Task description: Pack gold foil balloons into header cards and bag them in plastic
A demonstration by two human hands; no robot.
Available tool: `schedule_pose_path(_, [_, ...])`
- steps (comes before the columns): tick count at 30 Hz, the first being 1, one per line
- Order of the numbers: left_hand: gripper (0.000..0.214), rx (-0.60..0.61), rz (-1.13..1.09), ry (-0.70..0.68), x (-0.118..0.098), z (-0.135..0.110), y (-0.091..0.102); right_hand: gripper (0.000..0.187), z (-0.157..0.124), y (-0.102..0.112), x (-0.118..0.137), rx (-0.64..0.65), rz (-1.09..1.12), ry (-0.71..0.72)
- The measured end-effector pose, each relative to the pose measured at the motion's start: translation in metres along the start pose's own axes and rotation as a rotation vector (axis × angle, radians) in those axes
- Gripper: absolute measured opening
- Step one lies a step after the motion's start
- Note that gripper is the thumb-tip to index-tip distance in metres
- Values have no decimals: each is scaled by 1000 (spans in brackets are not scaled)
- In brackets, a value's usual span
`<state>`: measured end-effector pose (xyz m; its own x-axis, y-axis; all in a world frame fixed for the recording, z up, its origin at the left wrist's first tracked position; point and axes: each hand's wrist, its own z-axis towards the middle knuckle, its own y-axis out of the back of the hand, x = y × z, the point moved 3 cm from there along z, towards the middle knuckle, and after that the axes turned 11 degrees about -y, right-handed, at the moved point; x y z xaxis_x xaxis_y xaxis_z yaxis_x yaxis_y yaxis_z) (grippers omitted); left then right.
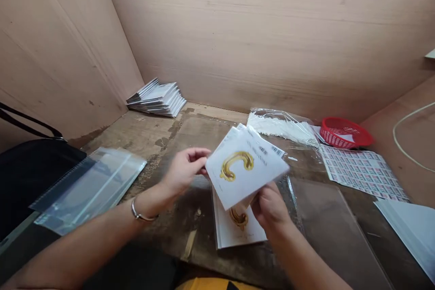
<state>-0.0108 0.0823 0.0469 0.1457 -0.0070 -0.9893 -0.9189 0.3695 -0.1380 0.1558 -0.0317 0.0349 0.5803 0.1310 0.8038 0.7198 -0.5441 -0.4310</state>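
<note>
I hold several flat white packets (253,167) fanned out above the table, the front one printed with a gold balloon-like letter C and small barcodes. My left hand (188,165), a metal bangle on its wrist, pinches their left corner. From below, my right hand (270,204) grips the lower right edge, its fingertips hidden behind the packets. Under them on the table lies another white packet (231,235) with a similar gold print, partly covered by the ones in my hands.
Clear plastic sleeves (91,190) lie at left, beside a black bag (30,163). A stack of packets (158,98) leans in the back left corner. At right are a plastic bag of white pieces (280,127), a red basket (346,131), sticker sheets (363,172) and white sheets (411,226).
</note>
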Motion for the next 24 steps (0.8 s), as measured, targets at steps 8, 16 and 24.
schedule_pose_path(8, [27,-47,20,146,23,-39,-21,38,-33,39,-25,-150,55,50])
schedule_pose_path(16, [74,232,318,1,15,-54,-42,35,-50,52,-24,-196,74,-116])
schedule_pose_path(24, [67,257,-105,176,43,-75,-81,56,-56,62,-35,21,26,-204])
